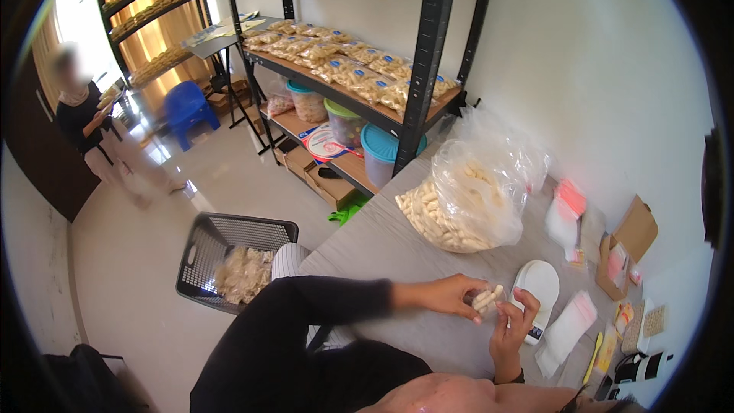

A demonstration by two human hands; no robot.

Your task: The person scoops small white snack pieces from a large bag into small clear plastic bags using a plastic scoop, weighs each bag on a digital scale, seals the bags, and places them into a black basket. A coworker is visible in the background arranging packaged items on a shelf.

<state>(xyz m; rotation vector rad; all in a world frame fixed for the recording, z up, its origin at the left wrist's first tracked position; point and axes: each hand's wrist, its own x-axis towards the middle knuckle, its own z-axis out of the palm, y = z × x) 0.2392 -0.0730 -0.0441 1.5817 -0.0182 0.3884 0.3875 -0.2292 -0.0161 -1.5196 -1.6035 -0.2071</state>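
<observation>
Both hands meet over the grey wood-grain table (367, 241), at a small clear plastic bag (487, 303) with pale stick-shaped snacks inside. My left hand (459, 297) grips the bag from one side. At the bag's other side is my right hand (513, 318), thumb and fingertips against its edge and the other fingers raised. Just beyond the right hand lies a white digital kitchen scale (536, 292). A large clear bag of the same pale snacks (453, 212) stands farther back. Flat, empty-looking plastic bags (567, 330) lie beside the scale.
Red-topped plastic bags (565, 212), an open cardboard box (613, 264) and a yellow utensil (593, 358) lie along the wall. A black basket (238, 223) with filled bags stands on the floor. Behind is a metal shelf (338, 89) with packed snacks. Another person (86, 115) stands at the far left.
</observation>
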